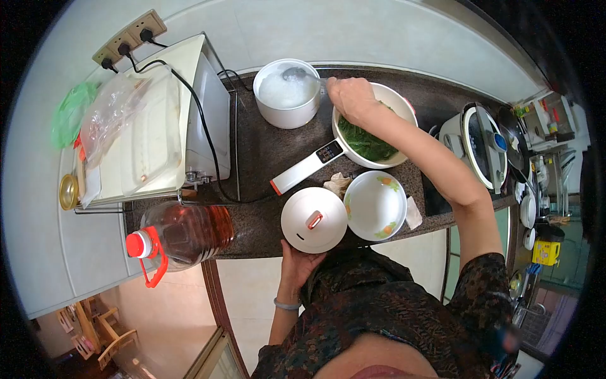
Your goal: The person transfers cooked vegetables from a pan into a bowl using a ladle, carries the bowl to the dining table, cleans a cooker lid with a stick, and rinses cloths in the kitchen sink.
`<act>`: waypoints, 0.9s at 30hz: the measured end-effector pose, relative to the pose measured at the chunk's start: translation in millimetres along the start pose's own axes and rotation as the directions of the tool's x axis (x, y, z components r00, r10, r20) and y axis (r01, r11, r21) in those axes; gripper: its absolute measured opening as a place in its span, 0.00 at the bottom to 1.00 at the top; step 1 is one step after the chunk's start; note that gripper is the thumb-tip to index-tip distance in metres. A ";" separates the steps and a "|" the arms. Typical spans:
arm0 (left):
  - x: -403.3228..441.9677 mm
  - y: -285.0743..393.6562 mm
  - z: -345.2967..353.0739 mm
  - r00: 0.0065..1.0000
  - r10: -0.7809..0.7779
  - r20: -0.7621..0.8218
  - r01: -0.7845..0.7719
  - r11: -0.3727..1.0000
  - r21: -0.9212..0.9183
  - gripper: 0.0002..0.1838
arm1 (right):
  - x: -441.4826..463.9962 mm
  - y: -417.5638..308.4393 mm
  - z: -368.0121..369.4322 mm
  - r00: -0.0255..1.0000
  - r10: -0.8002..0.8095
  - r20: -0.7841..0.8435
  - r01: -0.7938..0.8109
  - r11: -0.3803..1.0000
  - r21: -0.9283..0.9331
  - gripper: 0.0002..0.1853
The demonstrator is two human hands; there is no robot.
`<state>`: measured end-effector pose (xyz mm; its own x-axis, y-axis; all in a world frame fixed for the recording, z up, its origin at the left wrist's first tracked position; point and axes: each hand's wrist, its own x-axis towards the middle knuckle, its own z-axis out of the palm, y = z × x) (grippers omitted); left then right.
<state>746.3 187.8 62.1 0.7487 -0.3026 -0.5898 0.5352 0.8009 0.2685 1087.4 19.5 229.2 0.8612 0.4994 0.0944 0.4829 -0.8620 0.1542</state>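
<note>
My right hand (352,98) is closed round the handle of a metal spoon (295,74). The spoon's bowl is over the white contents of a round white pot (285,117) near the wall. Below my right forearm, dark green leafy vegetables (366,140) lie in a white electric pan (410,114), whose long white handle (308,169) points to the lower left. My left hand (297,265) grips the near edge of a white lid (314,211) with a red-edged knob; part of the fingers is hidden under it. A white bowl with flower prints (377,207) stands beside the lid.
A large oil bottle (196,232) with a red cap stands at the left front. Behind it, a white appliance (208,120) carries plastic bags and a clear container. A rice cooker (473,145) stands to the right. A black cable (202,114) hangs to the counter.
</note>
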 end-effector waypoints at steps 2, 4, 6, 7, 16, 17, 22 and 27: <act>1.5 1.2 0.0 1.000 0.004 0.004 -0.004 1.000 0.005 0.44 | 0.5 -2.8 -6.9 0.999 -0.033 0.022 0.034 0.999 -0.020 0.06; 2.9 2.0 -2.6 0.998 0.009 0.055 -0.010 1.000 0.017 0.43 | 1.7 -5.9 -19.4 0.997 -0.070 0.045 0.072 0.997 -0.040 0.07; 2.4 2.9 -5.0 1.000 0.023 0.004 -0.023 0.999 0.022 0.43 | 3.3 -8.8 -38.1 0.989 -0.070 0.133 0.078 0.995 -0.057 0.09; 1.9 3.9 -4.7 0.998 0.038 -0.045 -0.037 0.999 0.028 0.42 | 6.8 -7.4 -40.8 0.988 -0.072 0.135 0.080 0.995 -0.058 0.09; -5.2 31.0 -7.2 0.947 0.260 -0.190 -0.222 0.954 0.202 0.45 | 56.6 -0.2 -25.9 0.770 -0.245 0.589 -0.081 0.878 0.471 0.12; -5.5 33.8 -10.9 0.946 0.262 -0.190 -0.224 0.954 0.200 0.45 | 50.2 -5.3 -30.7 0.692 -0.075 0.718 -0.613 0.463 0.640 0.13; -8.2 40.5 -20.6 0.888 0.360 -0.286 -0.271 0.913 0.306 0.48 | 33.4 5.2 9.4 0.744 -0.046 0.667 -0.669 -0.048 0.742 0.14; -14.1 42.5 -30.6 0.862 0.401 -0.310 -0.302 0.897 0.322 0.48 | 12.5 14.7 5.0 0.955 0.135 0.263 -0.286 0.649 0.705 0.13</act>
<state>746.6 241.9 58.4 0.7389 0.2203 -0.6368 0.3804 0.6437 0.6640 1106.1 12.6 227.7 0.9296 0.3377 -0.1475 0.1790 -0.7637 -0.6203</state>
